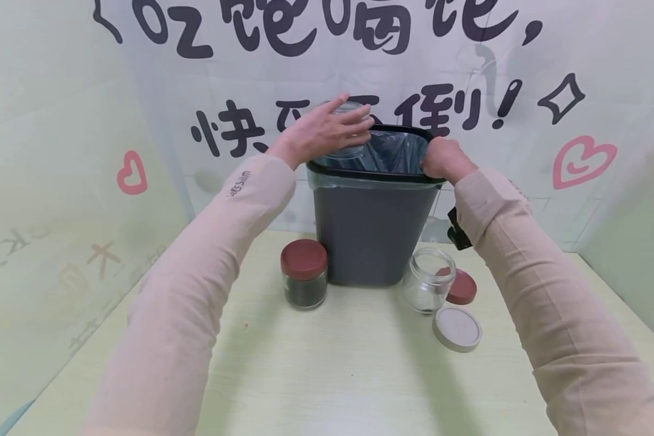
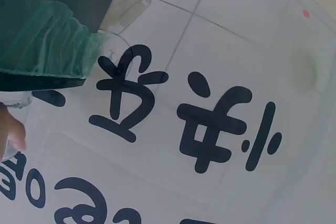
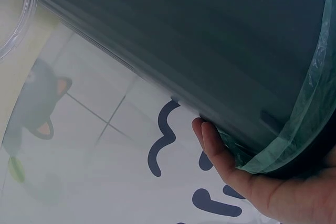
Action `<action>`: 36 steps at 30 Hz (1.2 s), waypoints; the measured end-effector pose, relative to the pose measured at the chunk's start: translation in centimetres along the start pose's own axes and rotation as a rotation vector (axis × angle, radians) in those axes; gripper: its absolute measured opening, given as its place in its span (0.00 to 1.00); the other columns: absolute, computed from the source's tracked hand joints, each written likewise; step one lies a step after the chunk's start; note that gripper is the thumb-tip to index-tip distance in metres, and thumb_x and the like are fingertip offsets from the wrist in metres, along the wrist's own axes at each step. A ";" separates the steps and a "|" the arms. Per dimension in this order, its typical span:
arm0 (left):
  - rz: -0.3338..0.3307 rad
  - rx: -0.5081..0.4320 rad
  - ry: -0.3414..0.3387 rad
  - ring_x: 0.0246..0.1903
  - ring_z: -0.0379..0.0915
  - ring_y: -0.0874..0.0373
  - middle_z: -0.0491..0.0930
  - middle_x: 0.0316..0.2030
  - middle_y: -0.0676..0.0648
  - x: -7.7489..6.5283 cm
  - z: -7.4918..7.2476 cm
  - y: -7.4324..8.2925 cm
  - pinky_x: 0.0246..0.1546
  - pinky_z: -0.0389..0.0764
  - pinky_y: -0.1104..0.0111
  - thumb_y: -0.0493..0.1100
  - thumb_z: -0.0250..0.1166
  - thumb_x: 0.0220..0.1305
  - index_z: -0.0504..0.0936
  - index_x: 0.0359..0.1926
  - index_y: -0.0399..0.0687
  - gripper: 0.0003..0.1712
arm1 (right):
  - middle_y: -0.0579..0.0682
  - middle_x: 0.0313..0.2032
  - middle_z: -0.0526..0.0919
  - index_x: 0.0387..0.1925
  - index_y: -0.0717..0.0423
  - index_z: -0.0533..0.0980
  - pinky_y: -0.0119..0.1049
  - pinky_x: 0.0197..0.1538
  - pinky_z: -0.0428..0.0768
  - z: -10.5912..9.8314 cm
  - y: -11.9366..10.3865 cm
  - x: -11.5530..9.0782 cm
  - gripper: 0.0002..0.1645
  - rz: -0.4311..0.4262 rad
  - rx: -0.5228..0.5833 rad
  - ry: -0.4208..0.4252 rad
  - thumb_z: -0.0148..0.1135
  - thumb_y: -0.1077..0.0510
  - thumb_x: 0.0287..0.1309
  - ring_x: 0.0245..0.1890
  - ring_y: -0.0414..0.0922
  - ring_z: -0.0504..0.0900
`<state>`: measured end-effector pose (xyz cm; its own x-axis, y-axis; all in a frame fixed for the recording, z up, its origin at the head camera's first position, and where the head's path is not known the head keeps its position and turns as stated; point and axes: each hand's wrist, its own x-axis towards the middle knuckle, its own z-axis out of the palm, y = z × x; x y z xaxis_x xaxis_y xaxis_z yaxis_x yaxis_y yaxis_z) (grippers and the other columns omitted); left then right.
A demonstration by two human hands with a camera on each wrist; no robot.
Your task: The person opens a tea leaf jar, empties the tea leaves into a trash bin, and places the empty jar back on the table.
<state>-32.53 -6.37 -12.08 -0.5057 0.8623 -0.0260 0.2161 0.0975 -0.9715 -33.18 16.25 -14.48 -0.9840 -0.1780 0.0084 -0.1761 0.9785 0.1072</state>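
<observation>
A dark grey trash bin (image 1: 373,233) with a black rim and a thin greenish liner bag (image 1: 396,148) stands at the back of the table. My left hand (image 1: 329,128) holds a clear jar (image 2: 17,99) over the left part of the bin's mouth, its fingers spread across the jar's side. In the left wrist view only the thumb and part of the jar show at the left edge. My right hand (image 1: 445,158) grips the bin's rim at the right. Its fingers (image 3: 226,156) lie along the bin's outer wall in the right wrist view.
Left of the bin's base stands a jar (image 1: 304,275) with a red lid and dark contents. At the right are an open glass jar (image 1: 427,284), a loose red lid (image 1: 464,288) and a whitish lid (image 1: 458,329). A printed cloth (image 1: 240,79) hangs close behind the bin.
</observation>
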 end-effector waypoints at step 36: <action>-1.138 -1.480 0.269 0.57 0.57 0.51 0.65 0.56 0.43 -2.2 0.3 1.1 0.57 0.60 0.67 0.42 0.73 0.37 0.58 0.61 0.40 0.49 | 0.58 0.26 0.67 0.20 0.62 0.64 0.42 0.34 0.69 0.6 -0.7 -2.6 0.14 0.155 0.446 0.152 0.39 0.58 0.56 0.31 0.55 0.70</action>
<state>-31.47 -8.32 -13.15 -0.8117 0.1169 0.5723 0.4398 0.7671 0.4671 -30.54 16.04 -15.21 -0.9902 -0.0078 0.1393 -0.0556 0.9378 -0.3426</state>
